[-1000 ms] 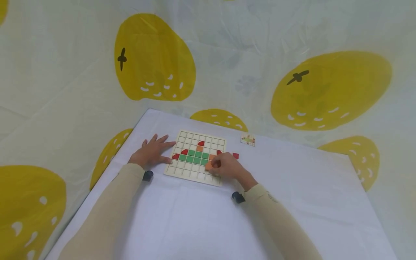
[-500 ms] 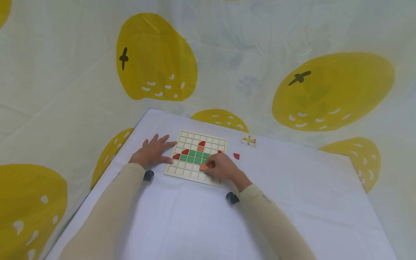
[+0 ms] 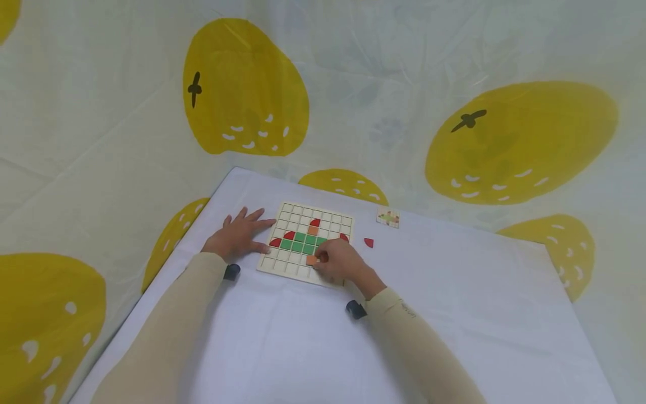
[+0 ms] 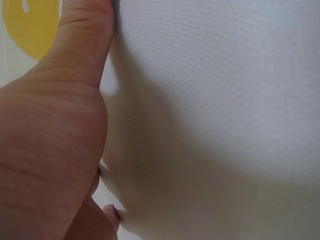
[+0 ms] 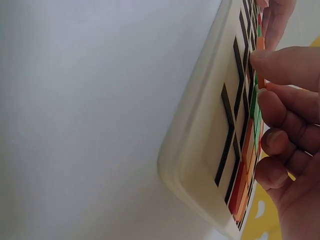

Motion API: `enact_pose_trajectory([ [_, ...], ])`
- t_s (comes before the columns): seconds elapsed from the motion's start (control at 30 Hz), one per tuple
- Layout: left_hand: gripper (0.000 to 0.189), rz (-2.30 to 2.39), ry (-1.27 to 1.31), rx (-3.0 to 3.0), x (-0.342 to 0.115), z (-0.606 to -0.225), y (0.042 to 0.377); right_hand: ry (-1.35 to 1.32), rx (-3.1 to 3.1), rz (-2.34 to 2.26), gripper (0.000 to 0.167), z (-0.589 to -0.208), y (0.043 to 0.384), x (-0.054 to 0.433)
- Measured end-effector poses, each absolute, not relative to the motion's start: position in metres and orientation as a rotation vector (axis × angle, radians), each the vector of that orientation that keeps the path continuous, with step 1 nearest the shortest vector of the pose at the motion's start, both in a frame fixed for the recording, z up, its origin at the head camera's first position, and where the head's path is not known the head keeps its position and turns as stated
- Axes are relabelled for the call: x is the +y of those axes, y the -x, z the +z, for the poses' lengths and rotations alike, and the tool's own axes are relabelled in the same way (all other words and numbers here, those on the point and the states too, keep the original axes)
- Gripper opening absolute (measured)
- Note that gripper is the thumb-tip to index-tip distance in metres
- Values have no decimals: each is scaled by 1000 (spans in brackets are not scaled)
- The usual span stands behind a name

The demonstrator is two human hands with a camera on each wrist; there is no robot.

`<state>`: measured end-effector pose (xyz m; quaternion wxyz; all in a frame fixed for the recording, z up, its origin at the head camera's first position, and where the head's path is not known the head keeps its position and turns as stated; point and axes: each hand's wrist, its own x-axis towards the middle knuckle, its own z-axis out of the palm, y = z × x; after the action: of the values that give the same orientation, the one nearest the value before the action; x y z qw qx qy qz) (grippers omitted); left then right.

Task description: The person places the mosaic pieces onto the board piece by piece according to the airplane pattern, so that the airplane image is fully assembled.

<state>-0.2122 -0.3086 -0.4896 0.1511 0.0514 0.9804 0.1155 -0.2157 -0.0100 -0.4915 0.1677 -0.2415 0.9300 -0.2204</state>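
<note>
A cream grid board lies on the table, with green squares in its middle rows. Red quarter-round tiles and an orange square sit among them. My right hand pinches an orange square tile between thumb and fingers, just below the green rows. In the right wrist view, that tile stands edge-on at the thumb tip, close over the board. My left hand rests with spread fingers, its thumb and index finger at the board's left edge. The right hand hides some right-side cells.
A loose red quarter-round tile lies right of the board. Behind it is a small pattern card near the table's back edge. White cloth covers the table, and a curtain with yellow fruit shapes hangs behind.
My right hand has moved left across the board with the orange tile, from beside the right-hand orange pieces to below the green rows. My left hand has stayed in place.
</note>
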Motion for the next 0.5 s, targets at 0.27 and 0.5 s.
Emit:
enact_pose_trajectory([
  [0.27, 88, 330, -159, 2821, -310, -493, 214, 671, 2661, -607, 23, -490, 213, -17],
  [0.5, 88, 324, -157, 2813, -311, -495, 216, 712, 2685, -601, 17, -491, 214, -21],
])
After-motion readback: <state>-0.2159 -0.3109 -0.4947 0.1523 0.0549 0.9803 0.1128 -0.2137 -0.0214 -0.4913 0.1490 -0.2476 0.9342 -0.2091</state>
